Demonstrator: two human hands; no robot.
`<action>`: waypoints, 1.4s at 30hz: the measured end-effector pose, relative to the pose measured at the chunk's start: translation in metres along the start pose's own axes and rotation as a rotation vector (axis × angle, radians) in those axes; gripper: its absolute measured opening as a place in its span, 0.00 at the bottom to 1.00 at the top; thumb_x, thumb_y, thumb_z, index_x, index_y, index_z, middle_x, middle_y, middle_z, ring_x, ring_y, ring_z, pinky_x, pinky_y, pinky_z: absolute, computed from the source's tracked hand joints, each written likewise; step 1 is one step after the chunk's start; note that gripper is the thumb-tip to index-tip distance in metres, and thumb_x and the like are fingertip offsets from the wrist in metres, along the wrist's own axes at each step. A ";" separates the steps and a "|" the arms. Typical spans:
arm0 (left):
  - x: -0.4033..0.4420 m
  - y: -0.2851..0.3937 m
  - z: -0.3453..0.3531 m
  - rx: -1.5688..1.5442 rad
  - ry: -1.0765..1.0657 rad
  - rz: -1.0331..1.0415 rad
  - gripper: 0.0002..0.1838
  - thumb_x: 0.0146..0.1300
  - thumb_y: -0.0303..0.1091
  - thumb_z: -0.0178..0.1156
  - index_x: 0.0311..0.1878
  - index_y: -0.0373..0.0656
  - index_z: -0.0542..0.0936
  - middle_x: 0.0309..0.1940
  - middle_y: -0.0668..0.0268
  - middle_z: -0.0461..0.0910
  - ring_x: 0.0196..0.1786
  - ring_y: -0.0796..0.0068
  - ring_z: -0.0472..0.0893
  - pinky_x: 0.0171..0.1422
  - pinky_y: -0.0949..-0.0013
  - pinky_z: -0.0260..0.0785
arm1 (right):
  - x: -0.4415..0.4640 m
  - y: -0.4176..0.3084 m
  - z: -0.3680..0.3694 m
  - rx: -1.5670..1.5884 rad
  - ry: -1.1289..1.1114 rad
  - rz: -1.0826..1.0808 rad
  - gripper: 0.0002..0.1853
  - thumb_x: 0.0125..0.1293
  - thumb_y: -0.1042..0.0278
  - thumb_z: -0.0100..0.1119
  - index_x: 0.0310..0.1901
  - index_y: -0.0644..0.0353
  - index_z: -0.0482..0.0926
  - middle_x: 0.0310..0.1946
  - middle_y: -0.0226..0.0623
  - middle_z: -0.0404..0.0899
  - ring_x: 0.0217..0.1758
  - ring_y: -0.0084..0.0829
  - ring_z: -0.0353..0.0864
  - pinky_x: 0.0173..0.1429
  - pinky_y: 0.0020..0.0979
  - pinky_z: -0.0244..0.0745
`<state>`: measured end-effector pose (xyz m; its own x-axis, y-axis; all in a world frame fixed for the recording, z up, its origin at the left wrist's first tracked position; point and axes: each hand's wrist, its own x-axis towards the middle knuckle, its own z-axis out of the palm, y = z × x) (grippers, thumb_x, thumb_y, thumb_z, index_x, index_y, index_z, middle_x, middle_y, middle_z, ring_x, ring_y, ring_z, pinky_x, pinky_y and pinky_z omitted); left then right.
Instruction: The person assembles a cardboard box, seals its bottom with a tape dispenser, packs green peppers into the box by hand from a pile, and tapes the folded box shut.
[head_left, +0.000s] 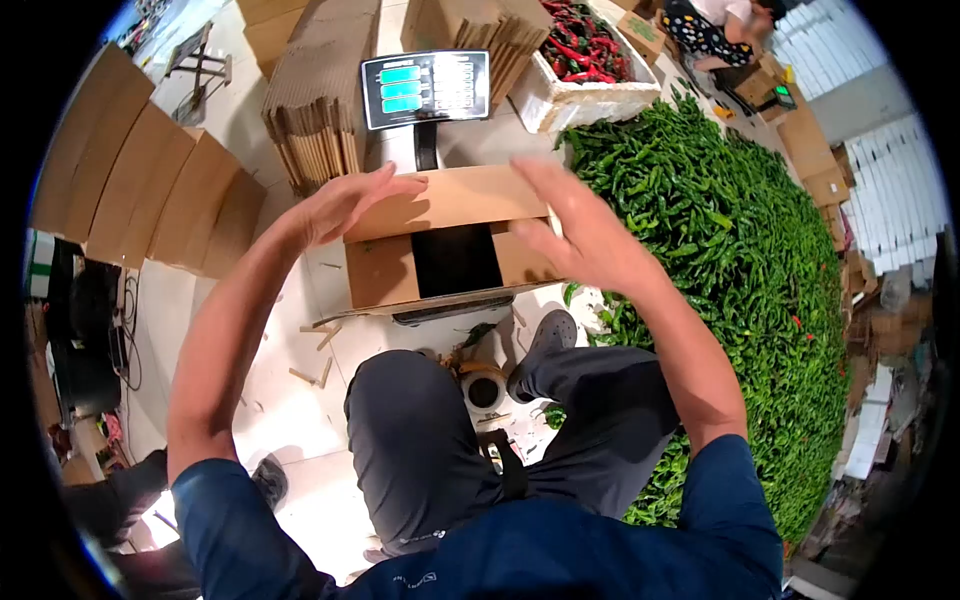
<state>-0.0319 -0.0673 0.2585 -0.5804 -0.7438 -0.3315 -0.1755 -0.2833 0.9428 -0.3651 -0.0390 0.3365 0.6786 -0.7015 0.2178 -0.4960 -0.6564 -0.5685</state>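
Note:
A cardboard box (383, 268) sits in front of me, on the scale whose lit display (427, 88) stands just behind it. Its far flap is raised, side flaps lie inward, and a dark opening shows between them. My left hand (352, 203) is at the far left corner of the box, fingers apart and pointing right, with nothing in it. At the right end of the box is my right hand (570, 222), blurred by motion, thumb and fingers spread around the corner. A small pale item shows beside its thumb; whether the hand touches it is unclear.
A large heap of green peppers (720, 230) covers the right side. Behind stand a foam box (590, 98) of red peppers and folded cardboard stacks (320, 90). Cartons (150, 170) line the left. A person (715, 30) crouches at the top right. Wooden pieces lie on the floor.

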 end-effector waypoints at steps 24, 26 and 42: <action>-0.045 -0.110 0.070 -0.134 0.762 0.211 0.39 0.75 0.43 0.57 0.81 0.39 0.53 0.73 0.51 0.68 0.71 0.65 0.71 0.74 0.65 0.62 | 0.005 0.108 0.109 0.229 0.252 0.537 0.35 0.75 0.45 0.56 0.76 0.57 0.63 0.68 0.59 0.73 0.70 0.52 0.75 0.72 0.39 0.69; -0.043 -0.111 0.068 -0.274 0.762 0.308 0.39 0.75 0.43 0.57 0.81 0.38 0.53 0.74 0.52 0.67 0.71 0.64 0.71 0.75 0.65 0.61 | 0.008 0.108 0.112 0.268 0.305 0.552 0.32 0.76 0.46 0.55 0.75 0.53 0.65 0.67 0.57 0.74 0.69 0.51 0.76 0.70 0.38 0.70; -0.041 -0.103 0.066 0.156 0.893 0.201 0.35 0.76 0.42 0.54 0.80 0.38 0.58 0.73 0.47 0.70 0.74 0.55 0.70 0.77 0.63 0.59 | -0.190 0.244 0.258 0.016 0.169 0.873 0.13 0.70 0.63 0.59 0.38 0.66 0.84 0.30 0.39 0.85 0.37 0.34 0.85 0.43 0.38 0.79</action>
<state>-0.0429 0.0322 0.1772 0.2045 -0.9789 -0.0038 -0.2804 -0.0623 0.9579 -0.4750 0.0054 -0.0486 -0.0276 -0.9823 -0.1853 -0.7905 0.1349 -0.5974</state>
